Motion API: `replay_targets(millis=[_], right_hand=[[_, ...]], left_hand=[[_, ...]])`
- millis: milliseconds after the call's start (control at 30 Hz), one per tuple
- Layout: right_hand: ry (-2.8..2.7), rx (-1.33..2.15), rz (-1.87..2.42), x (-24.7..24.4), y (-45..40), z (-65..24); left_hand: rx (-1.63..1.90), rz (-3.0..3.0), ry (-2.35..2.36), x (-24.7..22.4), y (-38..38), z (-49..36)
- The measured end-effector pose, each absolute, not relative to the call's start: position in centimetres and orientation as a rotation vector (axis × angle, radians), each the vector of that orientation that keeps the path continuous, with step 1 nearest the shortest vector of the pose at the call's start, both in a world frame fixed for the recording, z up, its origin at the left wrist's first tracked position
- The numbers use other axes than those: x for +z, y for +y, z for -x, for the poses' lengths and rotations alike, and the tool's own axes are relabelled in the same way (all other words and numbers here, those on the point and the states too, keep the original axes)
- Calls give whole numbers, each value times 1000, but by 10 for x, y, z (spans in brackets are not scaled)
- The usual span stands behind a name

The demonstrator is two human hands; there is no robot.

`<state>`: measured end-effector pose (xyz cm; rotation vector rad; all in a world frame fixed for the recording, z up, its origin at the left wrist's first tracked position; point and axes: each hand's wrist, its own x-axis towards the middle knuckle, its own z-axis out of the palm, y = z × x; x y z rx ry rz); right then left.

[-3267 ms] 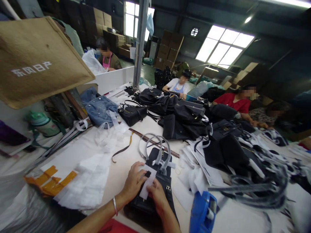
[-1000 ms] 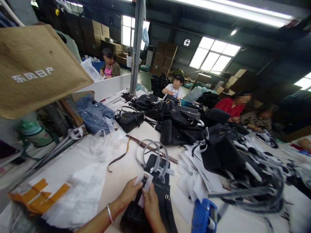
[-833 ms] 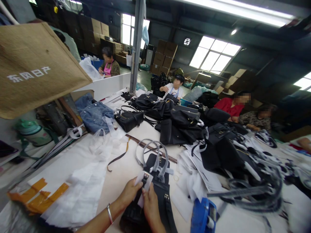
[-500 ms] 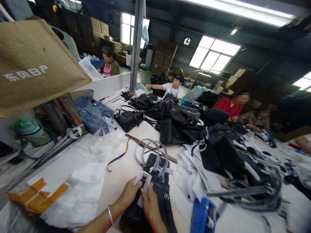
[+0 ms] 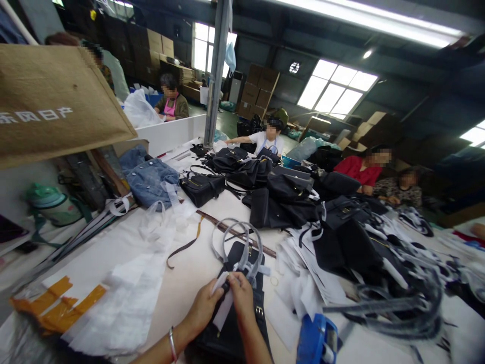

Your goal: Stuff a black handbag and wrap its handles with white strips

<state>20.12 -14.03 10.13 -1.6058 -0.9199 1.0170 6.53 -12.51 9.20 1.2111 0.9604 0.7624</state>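
Observation:
A black bag (image 5: 222, 346) lies on the table in front of me, its looped handles (image 5: 246, 247) wrapped in clear plastic. Over its front, my left hand (image 5: 204, 306) pinches a strip of white paper (image 5: 223, 312) together with a dark strap end. My right hand (image 5: 241, 290) is closed at the top of the same strip, thumb and fingers meeting there. The strap's buckle is mostly covered by my fingers. A second gold buckle (image 5: 259, 311) shows on the bag's right side, beside my right wrist.
A blue tape dispenser (image 5: 316, 338) stands at the right. White sheets (image 5: 117, 303) with orange tape (image 5: 71, 308) lie left. Beyond are black bags (image 5: 284, 207), a denim bag (image 5: 153, 179) and a metal post (image 5: 215, 76). Several people sit around the table and behind it.
My right hand has moved up from the lower part of the paper strip to its top, now covering the buckle. My left hand keeps its grip. The view has shifted slightly.

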Motion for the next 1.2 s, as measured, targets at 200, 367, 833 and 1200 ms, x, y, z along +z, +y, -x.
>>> replay_targets(millis=[200, 367, 833, 1200], right_hand=[[-516, 1371, 1266, 89, -158, -209], [-469, 1402, 1175, 73, -179, -192], [-743, 1131, 1452, 80, -169, -168], [-933, 1084, 1397, 99, -164, -167]], left_hand=[[766, -1033, 906, 95, -120, -63], [743, -974, 892, 98, -119, -62], [801, -1088, 995, 106, -128, -68], [676, -1022, 824, 130, -123, -52]])
